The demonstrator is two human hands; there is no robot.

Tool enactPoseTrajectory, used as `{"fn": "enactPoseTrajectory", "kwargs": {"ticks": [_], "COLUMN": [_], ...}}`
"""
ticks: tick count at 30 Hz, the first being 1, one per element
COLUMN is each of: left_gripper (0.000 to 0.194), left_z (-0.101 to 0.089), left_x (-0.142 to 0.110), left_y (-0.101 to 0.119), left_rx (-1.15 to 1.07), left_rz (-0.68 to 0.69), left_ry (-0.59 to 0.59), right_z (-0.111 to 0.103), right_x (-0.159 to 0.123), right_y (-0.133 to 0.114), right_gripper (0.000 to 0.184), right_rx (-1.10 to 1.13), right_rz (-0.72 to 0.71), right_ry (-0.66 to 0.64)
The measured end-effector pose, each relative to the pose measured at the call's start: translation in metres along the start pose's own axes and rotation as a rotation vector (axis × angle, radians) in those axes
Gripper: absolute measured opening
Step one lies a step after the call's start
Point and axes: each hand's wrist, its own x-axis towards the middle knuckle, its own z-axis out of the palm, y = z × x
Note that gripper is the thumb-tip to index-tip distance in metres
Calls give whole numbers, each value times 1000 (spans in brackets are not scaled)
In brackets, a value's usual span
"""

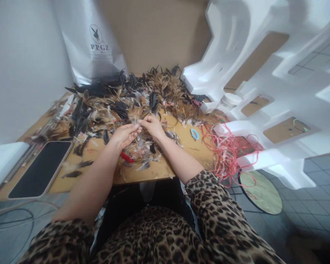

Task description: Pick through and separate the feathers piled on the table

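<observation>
Feathers (162, 87) — rough, wispy, bag (96, 60) — glossy plastic

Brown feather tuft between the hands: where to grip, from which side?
Pinch the brown feather tuft by its pale base, likely best from the near side: that narrow end points toward the camera, while the tips fan away. The left hand and right hand meet there.
</observation>
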Motion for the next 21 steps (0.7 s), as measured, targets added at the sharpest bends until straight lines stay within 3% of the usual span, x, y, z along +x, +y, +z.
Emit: {"fn": "enactPoseTrajectory", "kwargs": {"ticks": [9, 15, 21], "left_gripper": [5, 8, 8], "left_z": [-2, 3, 3], "left_x": [0, -5, -3], "left_y": [-1, 0, -1], "left_rx": [73, 237, 131], "left_rz": [48, 128, 155], "left_ry": [-30, 23, -7], "right_z": [-1, -3, -2], "right_x": [-1, -1, 0], "right_y": [-3, -5, -4], "right_gripper": [35, 35, 30], "right_rx": [19, 18, 90], "right_rz": [55, 80, 4], "right_ry": [-30, -57, -23]}}
